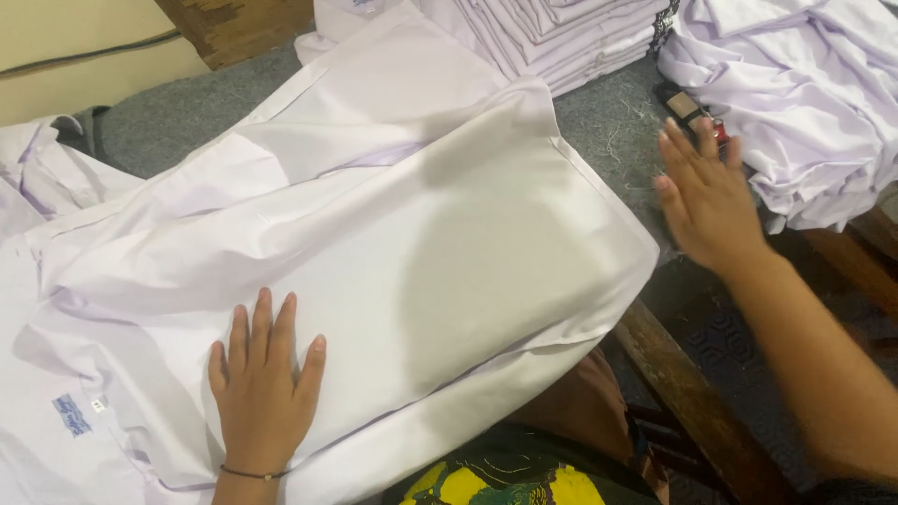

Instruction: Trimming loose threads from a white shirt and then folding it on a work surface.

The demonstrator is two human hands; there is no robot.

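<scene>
At the far left a rumpled white garment point(37, 178) lies on the grey felt-covered table point(187, 112), and beside it spreads the large white shirt point(421, 252) being worked, with a small blue label point(72, 414) showing near its lower left corner. The left hand point(262, 383) lies flat on that shirt near the table's front edge, fingers point(281, 323) straight and a little spread, pressing the cloth down and gripping nothing; a thin dark bracelet point(251, 474) circles the wrist. From this hand the shirt runs away up and to the right, its long axis slanting from lower left toward the upper right, so the folded edge lies well off from those fingers. The right hand point(706, 201) hangs just past that right edge of the shirt, open, fingers together and extended, blurred, holding nothing; it is plainly the nearer hand to that edge, though not touching it as far as I can tell. Behind sits a neat stack of folded white shirts point(561, 42), and to the far right a loose heap of white cloth point(804, 103), with a small dark object point(687, 105) just beyond the fingertips.
</scene>
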